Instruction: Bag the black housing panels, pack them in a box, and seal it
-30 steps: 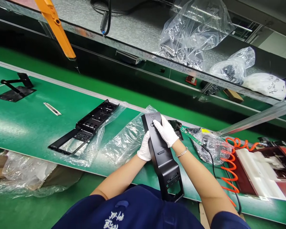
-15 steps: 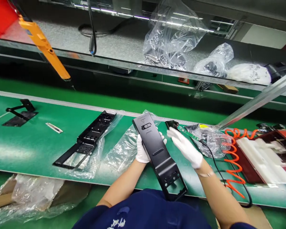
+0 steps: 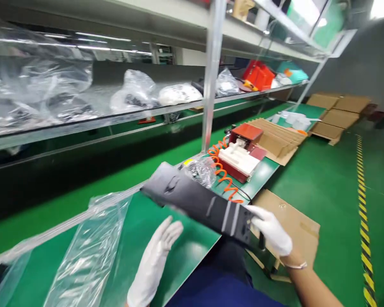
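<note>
A long black metal bracket (image 3: 192, 200), slightly blurred, hangs tilted over the bench edge. At its lower right end, my white-gloved right hand (image 3: 272, 228) grips it; part of that end is hidden by the fingers. My left hand (image 3: 158, 256), also gloved in white, is apart from the bracket, below its far end. Its fingers are stretched out and nothing is in them. Left of this hand, a clear plastic bag (image 3: 86, 251) lies flat on the green bench (image 3: 188, 256).
Beyond the bracket are a plastic-wrapped part (image 3: 201, 170), an orange coiled hose (image 3: 222, 168) and a red-and-white fixture (image 3: 238, 160). A metal post (image 3: 213, 81) rises at the bench's back. An open cardboard box (image 3: 288, 221) stands on the floor at right.
My view has swung to the right. The bracket has passed from my left hand to my right hand and now points up to the left. My left hand has let go.
</note>
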Demonstrator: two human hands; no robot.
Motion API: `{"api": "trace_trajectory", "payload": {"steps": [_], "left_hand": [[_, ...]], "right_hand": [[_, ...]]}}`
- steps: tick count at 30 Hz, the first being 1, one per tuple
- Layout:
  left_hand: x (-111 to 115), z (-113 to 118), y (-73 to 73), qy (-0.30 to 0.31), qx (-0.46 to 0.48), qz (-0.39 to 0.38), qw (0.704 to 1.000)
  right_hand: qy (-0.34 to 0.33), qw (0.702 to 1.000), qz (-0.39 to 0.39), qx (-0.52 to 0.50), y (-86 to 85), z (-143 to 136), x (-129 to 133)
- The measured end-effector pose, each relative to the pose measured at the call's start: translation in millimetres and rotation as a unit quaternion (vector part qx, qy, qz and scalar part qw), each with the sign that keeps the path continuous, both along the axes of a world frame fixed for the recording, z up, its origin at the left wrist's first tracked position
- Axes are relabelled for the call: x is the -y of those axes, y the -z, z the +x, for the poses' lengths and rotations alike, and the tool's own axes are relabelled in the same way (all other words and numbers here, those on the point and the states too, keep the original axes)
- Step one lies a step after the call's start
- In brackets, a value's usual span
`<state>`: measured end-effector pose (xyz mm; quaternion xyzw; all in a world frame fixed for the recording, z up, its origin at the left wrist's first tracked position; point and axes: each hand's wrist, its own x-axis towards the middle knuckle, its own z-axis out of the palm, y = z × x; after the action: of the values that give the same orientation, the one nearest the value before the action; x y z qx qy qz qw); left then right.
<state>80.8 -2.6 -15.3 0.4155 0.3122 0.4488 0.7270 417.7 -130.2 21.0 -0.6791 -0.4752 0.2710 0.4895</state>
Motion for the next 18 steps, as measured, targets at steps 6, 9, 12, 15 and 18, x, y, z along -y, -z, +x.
{"api": "trace_trajectory", "payload": {"steps": [6, 9, 12, 15, 18], "left_hand": [[15, 26, 17.0, 0.106, -0.171, 0.032, 0.979], [16, 42, 15.4, 0.143, -0.229, 0.028, 0.962], [14, 53, 13.3, 0.176, -0.283, 0.016, 0.943], [14, 59, 14.1, 0.178, -0.310, 0.010, 0.934], [15, 61, 16.6, 0.176, -0.314, 0.009, 0.933]], "right_hand": [[0.275, 0.960, -0.010, -0.050, -1.6, 145, 96], [0.314, 0.947, -0.012, -0.068, 10.2, 182, 110], [0.320, 0.945, -0.041, -0.055, 16.1, 204, 108], [0.305, 0.949, -0.068, -0.033, 15.5, 217, 98], [0.283, 0.955, -0.088, -0.021, 13.0, 227, 89]]}}
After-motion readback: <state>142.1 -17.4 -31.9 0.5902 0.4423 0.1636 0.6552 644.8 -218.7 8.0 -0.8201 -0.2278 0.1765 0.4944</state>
